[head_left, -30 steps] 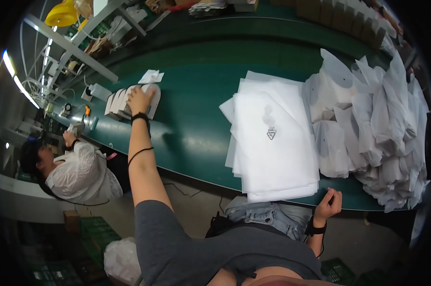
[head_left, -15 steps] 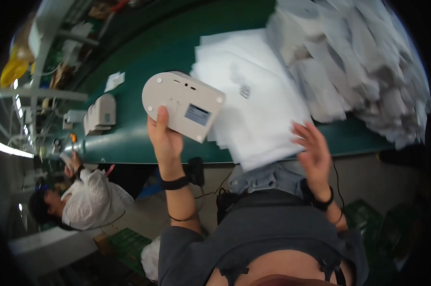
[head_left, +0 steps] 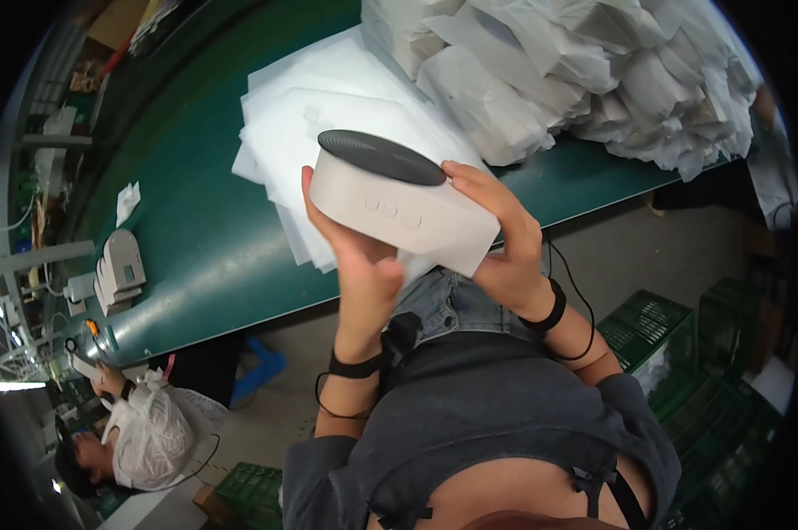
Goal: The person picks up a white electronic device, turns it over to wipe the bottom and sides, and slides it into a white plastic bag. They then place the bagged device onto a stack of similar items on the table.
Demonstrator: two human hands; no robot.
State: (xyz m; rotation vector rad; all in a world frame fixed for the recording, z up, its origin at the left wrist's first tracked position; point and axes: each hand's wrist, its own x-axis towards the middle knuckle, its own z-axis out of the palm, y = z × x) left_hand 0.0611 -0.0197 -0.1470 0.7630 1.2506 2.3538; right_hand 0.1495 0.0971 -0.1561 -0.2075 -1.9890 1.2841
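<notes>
Left hand (head_left: 359,274) and right hand (head_left: 515,247) gripped a white device (head_left: 405,200), its face (head_left: 381,157) dark and grooved, three buttons (head_left: 391,211) showing, at the table's (head_left: 226,269) near edge.

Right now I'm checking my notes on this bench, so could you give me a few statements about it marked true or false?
1. The left hand and right hand both hold the device. True.
2. The device's round face is white. False: it is dark grey.
3. The pile of wrapped bundles is left of the sheets. False: it is right of them.
4. The table is green. True.
5. Three buttons show on the device's side. True.
</notes>
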